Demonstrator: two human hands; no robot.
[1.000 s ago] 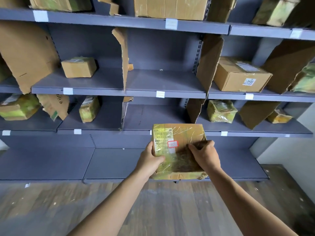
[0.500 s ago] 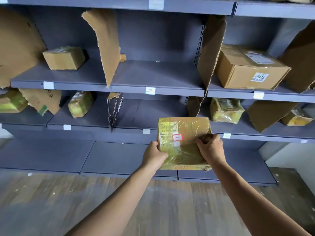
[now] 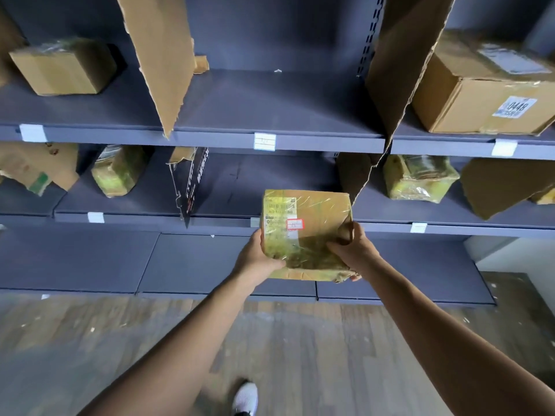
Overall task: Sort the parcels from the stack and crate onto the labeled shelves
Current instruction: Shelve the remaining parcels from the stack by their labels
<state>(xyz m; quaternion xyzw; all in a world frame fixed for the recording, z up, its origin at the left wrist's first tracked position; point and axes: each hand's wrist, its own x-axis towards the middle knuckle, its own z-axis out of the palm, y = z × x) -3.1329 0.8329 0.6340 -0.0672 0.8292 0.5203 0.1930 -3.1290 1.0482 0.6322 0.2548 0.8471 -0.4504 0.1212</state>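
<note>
I hold a brown parcel (image 3: 306, 232) wrapped in yellowish clear tape, with a white label and a small red-edged sticker on top. My left hand (image 3: 258, 258) grips its left side, thumb on top. My right hand (image 3: 353, 249) grips its right near corner, fingers curled over the edge. The parcel hangs in front of the middle bay of the second shelf (image 3: 228, 220), just at that shelf's front edge. A white label tag (image 3: 264, 141) marks the bay of the shelf above (image 3: 270, 103).
Torn cardboard dividers (image 3: 162, 55) (image 3: 396, 70) split the shelves into bays. Other parcels lie in neighbouring bays: a brown box (image 3: 60, 69), a large box marked 0448 (image 3: 486, 91), and taped packs (image 3: 120, 172) (image 3: 419, 178). The bottom shelf (image 3: 210, 262) is low. My shoe (image 3: 246, 399) is on the wood floor.
I have stepped closer to the shelves, which now loom larger. The parcel has stayed in both hands and has come up to the second shelf's front edge.
</note>
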